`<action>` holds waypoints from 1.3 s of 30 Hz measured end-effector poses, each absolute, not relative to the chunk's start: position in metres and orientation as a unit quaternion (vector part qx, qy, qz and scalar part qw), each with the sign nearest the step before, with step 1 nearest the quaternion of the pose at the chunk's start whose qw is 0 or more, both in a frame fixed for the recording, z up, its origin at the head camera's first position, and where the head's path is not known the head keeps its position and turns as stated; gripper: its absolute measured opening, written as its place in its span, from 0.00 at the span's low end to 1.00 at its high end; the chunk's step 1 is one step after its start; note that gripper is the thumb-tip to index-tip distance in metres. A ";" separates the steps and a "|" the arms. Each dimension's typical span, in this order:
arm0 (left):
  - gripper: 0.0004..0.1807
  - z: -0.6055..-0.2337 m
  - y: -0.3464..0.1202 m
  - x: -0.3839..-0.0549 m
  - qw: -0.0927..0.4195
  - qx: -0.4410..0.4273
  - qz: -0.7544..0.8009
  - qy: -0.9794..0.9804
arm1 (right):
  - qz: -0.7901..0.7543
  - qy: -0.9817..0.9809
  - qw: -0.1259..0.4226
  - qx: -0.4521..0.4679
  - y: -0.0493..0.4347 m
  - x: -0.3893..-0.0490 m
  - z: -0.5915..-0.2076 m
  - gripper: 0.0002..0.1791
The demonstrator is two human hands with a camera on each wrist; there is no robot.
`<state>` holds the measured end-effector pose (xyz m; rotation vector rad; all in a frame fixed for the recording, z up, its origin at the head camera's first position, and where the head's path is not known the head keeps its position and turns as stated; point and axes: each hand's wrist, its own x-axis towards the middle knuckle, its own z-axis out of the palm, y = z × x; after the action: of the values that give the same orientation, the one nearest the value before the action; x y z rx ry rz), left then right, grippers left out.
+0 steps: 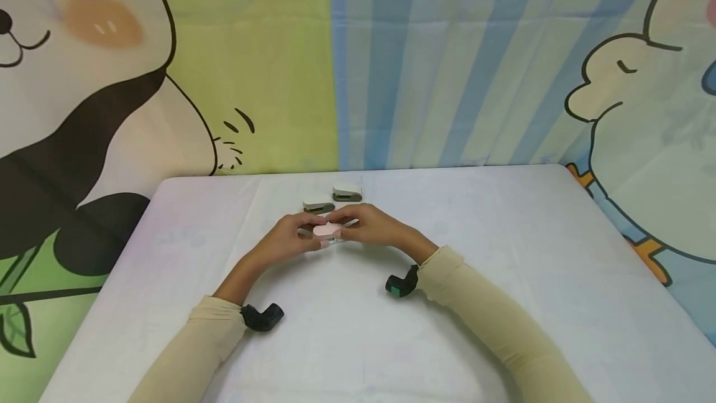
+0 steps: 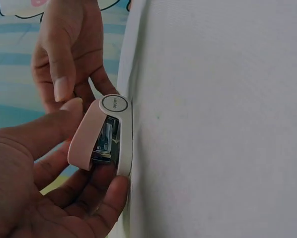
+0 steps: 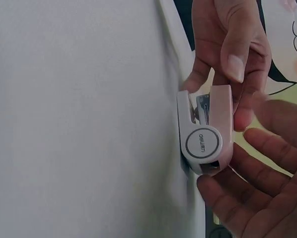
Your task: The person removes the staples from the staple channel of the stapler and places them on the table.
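A small stapler with a pink top arm and a white base (image 1: pixel 326 231) stands low over the table between the two hands. Its round hinge disc (image 3: pixel 203 143) carries lettering, and the metal staple channel (image 2: pixel 105 136) shows in the gap between arm and base. My left hand (image 1: pixel 286 236) holds the end away from the hinge, fingers curved round it, one fingertip (image 2: pixel 119 184) against the base. From the hinge end, my right hand (image 1: pixel 371 225) holds it, with a fingertip (image 3: pixel 206 184) at the base's corner and the other fingers behind.
Two more staplers, a nearer one (image 1: pixel 319 206) and a farther one (image 1: pixel 347 193), both pale on top and dark grey below, stand just behind the hands. A white cloth covers the table (image 1: pixel 503 235). A cartoon-printed curtain (image 1: pixel 291 79) hangs along the table's back edge.
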<state>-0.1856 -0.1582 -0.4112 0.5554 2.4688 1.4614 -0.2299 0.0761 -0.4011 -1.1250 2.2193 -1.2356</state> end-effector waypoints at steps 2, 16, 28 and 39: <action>0.25 -0.411 -0.156 -0.187 0.106 0.190 0.483 0.848 | -0.418 0.796 0.175 -0.401 0.075 -0.230 -0.401 0.20; 0.18 -0.419 -0.138 -0.195 0.083 0.197 0.439 0.873 | -0.340 0.854 0.151 -0.364 0.073 -0.224 -0.402 0.16; 0.19 -0.419 -0.128 -0.190 0.117 0.243 0.474 0.838 | -0.307 0.851 0.171 -0.389 0.096 -0.220 -0.389 0.10; 0.19 -0.423 -0.129 -0.189 0.135 0.231 0.458 0.848 | -0.333 0.836 0.195 -0.390 0.102 -0.222 -0.399 0.10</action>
<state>-0.1889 -0.1286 -0.4228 0.6706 2.4552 1.3271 -0.2217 0.1016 -0.3987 -1.0927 2.3428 -0.9325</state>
